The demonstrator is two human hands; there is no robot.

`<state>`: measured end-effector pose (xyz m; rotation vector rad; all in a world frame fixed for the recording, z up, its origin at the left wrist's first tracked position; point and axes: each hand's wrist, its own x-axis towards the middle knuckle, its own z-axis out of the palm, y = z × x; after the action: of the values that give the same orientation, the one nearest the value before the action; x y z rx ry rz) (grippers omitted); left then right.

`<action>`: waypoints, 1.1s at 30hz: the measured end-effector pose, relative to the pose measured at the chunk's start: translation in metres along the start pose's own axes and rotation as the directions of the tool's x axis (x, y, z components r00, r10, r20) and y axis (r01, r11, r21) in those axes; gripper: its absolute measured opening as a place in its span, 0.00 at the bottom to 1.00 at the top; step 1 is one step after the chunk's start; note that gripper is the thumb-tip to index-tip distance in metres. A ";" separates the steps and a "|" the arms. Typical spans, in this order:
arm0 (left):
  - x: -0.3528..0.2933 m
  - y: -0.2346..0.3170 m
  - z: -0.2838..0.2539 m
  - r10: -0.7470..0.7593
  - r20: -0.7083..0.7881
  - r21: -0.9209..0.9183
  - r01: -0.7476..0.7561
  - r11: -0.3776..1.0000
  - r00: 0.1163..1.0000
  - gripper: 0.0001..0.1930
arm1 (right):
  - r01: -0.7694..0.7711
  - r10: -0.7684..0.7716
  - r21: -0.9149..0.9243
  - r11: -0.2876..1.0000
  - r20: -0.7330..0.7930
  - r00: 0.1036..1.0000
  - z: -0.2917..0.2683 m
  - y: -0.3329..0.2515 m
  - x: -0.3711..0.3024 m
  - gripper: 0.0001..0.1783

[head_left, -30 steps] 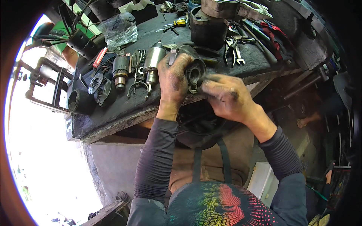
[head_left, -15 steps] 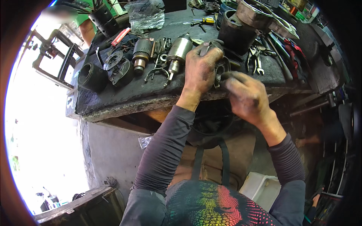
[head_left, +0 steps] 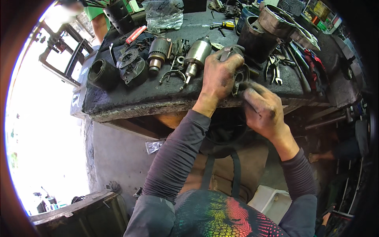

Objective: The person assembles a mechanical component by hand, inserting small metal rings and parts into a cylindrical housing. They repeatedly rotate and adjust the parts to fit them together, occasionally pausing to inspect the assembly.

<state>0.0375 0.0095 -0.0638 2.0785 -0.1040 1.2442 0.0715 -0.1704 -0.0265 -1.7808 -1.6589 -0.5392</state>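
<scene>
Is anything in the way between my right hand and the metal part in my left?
Nothing visible. The left hand grips the dark metal part from its left, and the right hand's fingers are right at its open side; blur hides whether they touch. The wrench lies farther back, outside that gap.

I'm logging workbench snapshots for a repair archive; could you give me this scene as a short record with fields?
Left hand: gripping a dark metal housing
Right hand: fingers curled by the housing's open end; too blurred to tell what they hold
Left of hands: silver cylinder with plunger, metal fork, armature, dark hollow cylinder
Right of hands: pliers, open-ended wrench
Farther back: yellow-handled screwdriver, clear plastic bag
Surface: dark, grimy workbench
</scene>
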 end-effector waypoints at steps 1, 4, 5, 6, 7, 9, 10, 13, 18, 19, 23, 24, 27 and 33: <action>-0.001 0.001 0.000 0.005 0.004 0.003 -0.005 1.000 1.000 0.12 | -0.006 0.003 0.057 0.998 0.050 0.999 -0.001 -0.001 0.001 0.14; 0.000 0.002 -0.001 0.037 0.000 0.037 -0.037 0.999 0.999 0.12 | -0.120 0.119 0.078 0.990 0.021 0.993 0.000 -0.002 0.004 0.14; 0.000 0.002 0.000 0.047 -0.006 0.061 -0.046 0.997 0.999 0.13 | -0.161 0.162 0.102 0.982 -0.010 0.987 0.002 -0.002 0.004 0.14; 0.000 0.002 0.000 0.038 -0.018 0.028 -0.037 0.999 0.999 0.13 | -0.116 0.120 0.095 0.989 -0.031 0.992 0.004 -0.003 0.003 0.14; 0.000 0.003 0.000 0.018 -0.024 0.008 -0.018 1.000 1.000 0.13 | -0.107 0.116 0.094 0.990 -0.097 0.989 0.006 -0.004 0.002 0.13; -0.001 0.003 0.000 0.002 -0.027 -0.002 -0.002 1.000 1.000 0.13 | -0.126 0.131 0.107 0.986 -0.042 0.990 0.008 -0.005 -0.001 0.12; 0.000 0.003 -0.001 0.024 -0.028 0.010 -0.024 1.000 0.999 0.13 | -0.177 0.185 0.123 0.977 -0.061 0.981 0.009 -0.006 -0.002 0.11; 0.001 0.001 -0.001 0.039 -0.022 0.022 -0.039 0.999 0.999 0.13 | -0.231 0.255 0.171 0.958 -0.139 0.957 0.014 -0.007 -0.005 0.09; 0.001 0.000 0.000 0.049 -0.023 0.039 -0.048 0.998 0.999 0.12 | -0.222 0.240 0.145 0.964 -0.122 0.963 0.016 -0.008 -0.003 0.09; 0.002 -0.001 0.000 0.053 -0.023 0.041 -0.052 0.998 0.998 0.12 | -0.221 0.240 0.141 0.965 -0.129 0.962 0.016 -0.008 -0.002 0.10; 0.001 0.000 0.000 0.029 0.000 0.057 -0.029 0.998 1.000 0.11 | -0.255 0.259 0.090 0.963 -0.031 0.965 0.014 -0.008 -0.003 0.10; 0.000 0.000 -0.001 0.032 0.009 0.055 -0.032 0.998 0.999 0.11 | -0.222 0.228 0.091 0.971 -0.055 0.972 0.014 -0.008 -0.003 0.11; -0.001 0.000 0.000 0.066 -0.054 -0.009 -0.067 0.998 0.996 0.10 | -0.145 0.156 0.082 0.986 -0.165 0.974 0.015 -0.007 -0.003 0.11; -0.002 -0.001 0.000 -0.119 -0.013 -0.161 0.116 0.980 0.993 0.08 | -0.234 0.256 0.183 0.955 -0.109 0.960 0.018 -0.006 -0.003 0.13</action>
<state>0.0371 0.0095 -0.0663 1.9038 -0.0675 1.1493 0.0630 -0.1599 -0.0401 -1.7546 -1.3283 -0.3830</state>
